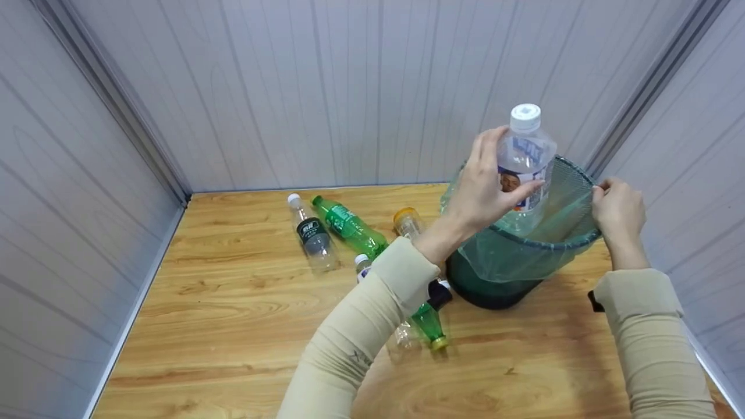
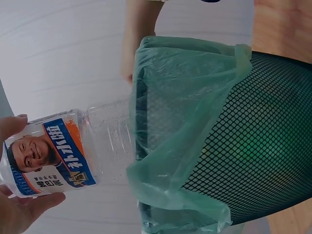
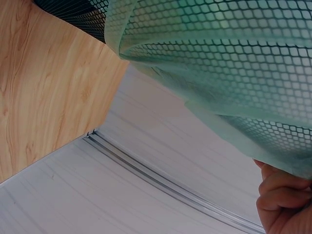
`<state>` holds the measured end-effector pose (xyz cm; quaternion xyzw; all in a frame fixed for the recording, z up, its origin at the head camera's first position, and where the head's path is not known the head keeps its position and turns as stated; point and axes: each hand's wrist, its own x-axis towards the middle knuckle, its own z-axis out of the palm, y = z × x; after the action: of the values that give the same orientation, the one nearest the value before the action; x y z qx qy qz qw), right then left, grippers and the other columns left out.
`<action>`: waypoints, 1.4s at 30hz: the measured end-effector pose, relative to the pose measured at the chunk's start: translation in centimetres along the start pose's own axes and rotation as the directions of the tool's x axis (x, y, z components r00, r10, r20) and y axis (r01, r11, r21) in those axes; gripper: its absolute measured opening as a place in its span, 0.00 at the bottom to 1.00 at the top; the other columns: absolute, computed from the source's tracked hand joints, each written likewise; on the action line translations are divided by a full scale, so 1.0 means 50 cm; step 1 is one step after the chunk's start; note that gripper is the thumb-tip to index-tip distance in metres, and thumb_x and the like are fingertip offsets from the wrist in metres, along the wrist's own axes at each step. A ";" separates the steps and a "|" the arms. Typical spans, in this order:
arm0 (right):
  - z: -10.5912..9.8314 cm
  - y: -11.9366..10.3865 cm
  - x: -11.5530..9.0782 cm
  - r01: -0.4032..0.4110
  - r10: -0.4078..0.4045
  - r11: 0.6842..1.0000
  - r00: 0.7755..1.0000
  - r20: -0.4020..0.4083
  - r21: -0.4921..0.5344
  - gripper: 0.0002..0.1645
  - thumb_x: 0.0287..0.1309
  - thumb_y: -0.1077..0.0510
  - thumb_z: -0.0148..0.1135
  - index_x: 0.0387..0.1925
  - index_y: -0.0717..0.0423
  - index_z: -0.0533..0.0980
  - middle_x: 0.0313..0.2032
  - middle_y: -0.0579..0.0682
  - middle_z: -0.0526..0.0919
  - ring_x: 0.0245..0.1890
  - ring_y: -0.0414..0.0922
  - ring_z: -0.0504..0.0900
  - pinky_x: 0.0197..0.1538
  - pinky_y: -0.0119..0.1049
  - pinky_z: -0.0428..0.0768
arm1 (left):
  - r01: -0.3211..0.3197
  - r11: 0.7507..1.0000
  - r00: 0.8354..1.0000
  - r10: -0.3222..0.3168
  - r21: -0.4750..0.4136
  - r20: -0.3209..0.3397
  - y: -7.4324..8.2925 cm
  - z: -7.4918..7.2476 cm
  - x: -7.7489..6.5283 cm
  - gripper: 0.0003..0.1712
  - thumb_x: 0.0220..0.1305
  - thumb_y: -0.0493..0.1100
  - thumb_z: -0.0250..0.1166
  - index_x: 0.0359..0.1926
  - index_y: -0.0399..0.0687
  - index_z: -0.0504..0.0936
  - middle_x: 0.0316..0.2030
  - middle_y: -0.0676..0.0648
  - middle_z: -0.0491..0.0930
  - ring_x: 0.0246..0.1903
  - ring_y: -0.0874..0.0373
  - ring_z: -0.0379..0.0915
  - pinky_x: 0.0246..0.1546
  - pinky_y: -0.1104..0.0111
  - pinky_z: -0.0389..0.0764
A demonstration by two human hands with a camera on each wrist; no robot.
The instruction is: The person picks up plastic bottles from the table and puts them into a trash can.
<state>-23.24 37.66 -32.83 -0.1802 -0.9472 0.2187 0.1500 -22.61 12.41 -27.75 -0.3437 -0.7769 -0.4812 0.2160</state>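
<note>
My left hand (image 1: 480, 180) grips a large clear plastic bottle (image 1: 527, 148) with a white cap and a printed label. The bottle stands upright, its bottom end inside the mouth of a mesh wastebasket (image 1: 492, 285). A thin green plastic bag (image 2: 180, 97) lines the basket and is folded over its rim. My right hand (image 1: 620, 209) pinches the rim and bag on the right side, with curled fingers (image 3: 282, 195) at the bag's edge. In the left wrist view the left thumb and fingers wrap the labelled part of the bottle.
Left of the basket lie a clear bottle with a black label (image 1: 314, 238), a green bottle (image 1: 349, 227), an orange-capped bottle (image 1: 407, 221) and a green bottle with a yellow cap (image 1: 429, 326). More bottles are partly hidden under the left forearm. Pale panels (image 1: 349, 87) enclose the wooden tabletop (image 1: 233, 326).
</note>
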 end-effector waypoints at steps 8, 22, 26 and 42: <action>-0.002 0.000 -0.001 0.011 -0.011 1.000 1.000 -0.019 -0.002 0.19 0.64 0.56 0.40 0.41 0.69 0.70 0.35 0.68 0.74 0.26 0.58 0.71 0.23 0.47 0.68 | 0.025 0.996 0.997 -0.031 0.080 0.075 -0.003 0.035 -0.006 0.44 0.47 0.51 0.68 0.59 0.37 0.56 0.54 0.43 0.60 0.49 0.60 0.63 0.46 0.79 0.66; 0.001 0.000 -0.002 -0.013 0.014 1.000 1.000 0.007 -0.006 0.20 0.65 0.55 0.39 0.42 0.69 0.69 0.36 0.68 0.73 0.30 0.59 0.71 0.26 0.48 0.68 | 0.078 0.983 0.947 -0.126 0.167 0.297 0.004 0.058 -0.016 0.40 0.55 0.52 0.61 0.62 0.41 0.53 0.57 0.45 0.59 0.49 0.62 0.64 0.48 0.80 0.65; 0.000 0.000 -0.002 -0.008 0.008 1.000 1.000 0.001 0.003 0.20 0.65 0.55 0.38 0.42 0.69 0.69 0.36 0.68 0.73 0.31 0.59 0.71 0.26 0.48 0.68 | 0.033 0.991 0.963 -0.067 0.131 0.261 0.000 0.052 -0.020 0.32 0.58 0.49 0.59 0.58 0.40 0.59 0.52 0.46 0.66 0.49 0.63 0.65 0.47 0.82 0.64; -0.005 0.000 -0.002 -0.010 0.010 1.000 1.000 -0.001 -0.010 0.21 0.65 0.54 0.38 0.43 0.68 0.70 0.35 0.66 0.75 0.24 0.55 0.71 0.22 0.45 0.68 | -0.135 0.990 0.990 0.136 -0.046 0.024 -0.004 -0.010 -0.053 0.11 0.60 0.39 0.57 0.42 0.37 0.73 0.33 0.48 0.75 0.31 0.64 0.69 0.34 0.83 0.69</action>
<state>-23.05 37.71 -32.65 -0.1857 -0.9473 0.2144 0.1487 -20.97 11.02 -29.40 -0.4067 -0.7439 -0.4778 0.2301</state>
